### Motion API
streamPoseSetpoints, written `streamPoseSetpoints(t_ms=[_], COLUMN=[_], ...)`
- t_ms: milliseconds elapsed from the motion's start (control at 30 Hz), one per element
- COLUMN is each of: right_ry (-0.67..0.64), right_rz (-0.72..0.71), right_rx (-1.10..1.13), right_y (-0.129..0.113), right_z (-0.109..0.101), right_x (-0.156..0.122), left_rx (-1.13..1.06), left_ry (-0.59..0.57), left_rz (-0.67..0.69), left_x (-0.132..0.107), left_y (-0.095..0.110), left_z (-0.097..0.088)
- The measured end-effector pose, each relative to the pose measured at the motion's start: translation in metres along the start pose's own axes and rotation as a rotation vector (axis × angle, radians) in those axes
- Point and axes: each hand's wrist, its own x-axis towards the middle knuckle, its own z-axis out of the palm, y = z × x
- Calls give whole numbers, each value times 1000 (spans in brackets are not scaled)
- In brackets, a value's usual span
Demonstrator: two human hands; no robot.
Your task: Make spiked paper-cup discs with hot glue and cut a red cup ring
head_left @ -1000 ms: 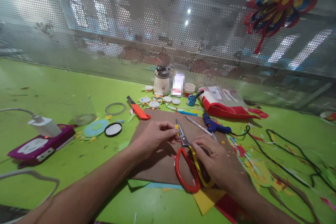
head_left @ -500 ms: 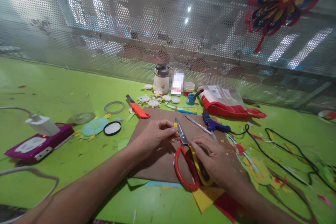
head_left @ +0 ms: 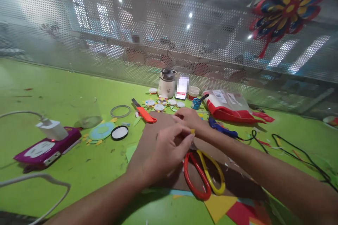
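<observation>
My left hand (head_left: 171,146) pinches a small yellow paper piece (head_left: 192,132) between thumb and fingertips, above a brown board (head_left: 148,154). My right hand (head_left: 188,116) reaches forward across it to the board's far edge. Its fingers are bent together and point down; anything in them is hidden. Scissors (head_left: 186,173) with one red and one yellow handle lie on the board, out of both hands, their blades mostly covered by my left hand. Beyond my right hand are white round pieces (head_left: 159,107) and a blue paint jar (head_left: 195,103).
An orange-handled knife (head_left: 146,115) lies at the board's far left corner. To the right is a blue glue gun (head_left: 222,128) with a black cord. A purple power strip (head_left: 47,151), a clear cup (head_left: 89,112) and a black-rimmed disc (head_left: 119,133) stand left. Coloured paper (head_left: 219,205) sticks out in front.
My right hand has let go of the scissors and moved forward and left past my left hand. The scissors now rest on the board. My left hand still pinches the yellow paper piece.
</observation>
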Motion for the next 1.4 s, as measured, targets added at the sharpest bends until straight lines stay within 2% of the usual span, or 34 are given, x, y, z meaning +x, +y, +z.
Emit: streamPoseSetpoints(t_ms=[100, 200, 333, 467, 633, 833, 1100, 1267, 1400], right_ry=[-107, -162, -172, -168, -144, -104, -80, -80, -128], right_rz=[-42, -56, -32, -11, 56, 62, -52, -26, -119], right_rx=[-54, -96, -145, -144, -116, -83, -66, -82, -66], right_y=[-30, -52, -62, -62, -61, -55, -51, -54, -52], right_z=[22, 45, 66, 77, 82, 77, 71, 77, 74], right_x=[37, 56, 64, 65, 65, 64, 39, 11, 17], left_rx=[33, 68, 99, 72, 26, 4, 30, 52, 57], left_ry=[37, 74, 71, 59, 100, 84, 76, 52, 18], left_rz=[125, 206, 271, 261, 290, 301, 302, 305, 293], left_x=[-4, -5, -6, -5, -2, -1, -2, -2, -3], left_y=[-2, 0, 3, 2, -3, -5, -8, -10, -9], left_z=[0, -4, -7, -5, -2, 0, 2, 5, 6])
